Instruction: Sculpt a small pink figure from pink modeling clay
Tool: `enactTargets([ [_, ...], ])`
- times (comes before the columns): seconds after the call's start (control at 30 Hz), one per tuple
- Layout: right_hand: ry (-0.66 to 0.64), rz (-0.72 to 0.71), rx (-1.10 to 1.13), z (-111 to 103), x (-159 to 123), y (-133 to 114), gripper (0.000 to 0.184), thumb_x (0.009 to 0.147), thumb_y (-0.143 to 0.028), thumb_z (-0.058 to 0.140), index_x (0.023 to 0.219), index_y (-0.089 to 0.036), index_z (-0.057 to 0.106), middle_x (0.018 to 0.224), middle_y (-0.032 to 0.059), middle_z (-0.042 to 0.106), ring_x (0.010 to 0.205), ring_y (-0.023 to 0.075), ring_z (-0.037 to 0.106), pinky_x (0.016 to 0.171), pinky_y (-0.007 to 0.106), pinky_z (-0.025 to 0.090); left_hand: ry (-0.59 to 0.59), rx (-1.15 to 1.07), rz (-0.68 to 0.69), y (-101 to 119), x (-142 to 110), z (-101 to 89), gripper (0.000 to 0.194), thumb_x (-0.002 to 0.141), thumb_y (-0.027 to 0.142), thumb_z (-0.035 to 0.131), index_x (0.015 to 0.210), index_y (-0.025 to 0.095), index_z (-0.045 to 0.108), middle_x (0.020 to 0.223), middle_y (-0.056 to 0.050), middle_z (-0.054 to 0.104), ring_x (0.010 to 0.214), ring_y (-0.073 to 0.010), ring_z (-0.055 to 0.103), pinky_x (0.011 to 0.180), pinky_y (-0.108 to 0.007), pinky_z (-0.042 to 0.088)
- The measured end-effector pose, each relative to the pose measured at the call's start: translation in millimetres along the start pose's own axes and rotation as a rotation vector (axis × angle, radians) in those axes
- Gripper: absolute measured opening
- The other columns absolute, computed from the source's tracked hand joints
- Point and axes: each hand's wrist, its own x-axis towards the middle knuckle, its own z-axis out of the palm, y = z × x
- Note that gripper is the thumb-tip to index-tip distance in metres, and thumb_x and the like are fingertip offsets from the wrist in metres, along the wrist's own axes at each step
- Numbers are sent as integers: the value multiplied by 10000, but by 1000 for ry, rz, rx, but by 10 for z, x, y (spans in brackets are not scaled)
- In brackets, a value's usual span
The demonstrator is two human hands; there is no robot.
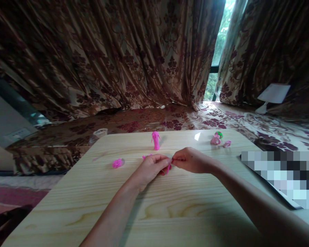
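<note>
My left hand (152,168) is closed, thumb against fingers, on a thin pink strip (168,169) that looks like modelling clay. Its lower end hangs below the fingertips. My right hand (192,160) meets it from the right in a tight pinch, fingertips nearly touching the left thumb. What the right fingers grip is too small and hidden to make out. Behind the left hand, a bit of another pink piece (147,156) shows. Farther back stands an upright pink figure (156,141) with thin strands hanging from its top. A crumpled pink lump (117,163) lies to the left.
At the table's (98,209) back right sit a pale pink piece (215,140), a green round piece (218,134) and a small pink piece (227,144). A blurred-out flat object (280,178) lies along the right edge. Beyond are a white lamp (273,94) and patterned curtains (144,51).
</note>
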Motion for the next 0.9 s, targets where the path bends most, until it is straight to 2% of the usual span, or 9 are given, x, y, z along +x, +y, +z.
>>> enactTargets([
  [0.13, 80, 16, 1, 13, 15, 5, 223, 814, -232, 480, 784, -160, 689, 608, -9, 587, 556, 85, 473, 504, 202, 297, 34, 11, 3, -33, 10, -15, 154, 720, 276, 612, 696, 124, 605, 615, -4, 574, 559, -84, 470, 550, -217, 331],
  [0.3, 171, 16, 23, 73, -61, -4, 198, 802, -249, 529, 921, -189, 675, 646, -14, 604, 577, 95, 503, 536, 205, 331, 39, 28, -33, -55, 31, -26, 183, 763, 287, 548, 668, 134, 579, 604, -3, 572, 549, -85, 466, 547, -222, 323],
  [0.63, 245, -21, 9, 119, -68, -29, 163, 817, -215, 519, 847, -189, 677, 727, 3, 647, 652, 111, 554, 612, 214, 378, -9, 66, -10, -21, 26, 5, 289, 804, 364, 517, 635, 132, 554, 586, -3, 549, 563, -94, 454, 574, -239, 320],
  [0.9, 237, -53, 16, 142, -73, -54, 163, 811, -188, 513, 813, -184, 676, 717, -3, 628, 648, 102, 541, 610, 206, 378, -10, 42, 3, -30, 14, 11, 290, 787, 364, 546, 619, 129, 564, 568, -4, 546, 549, -89, 450, 567, -233, 317],
])
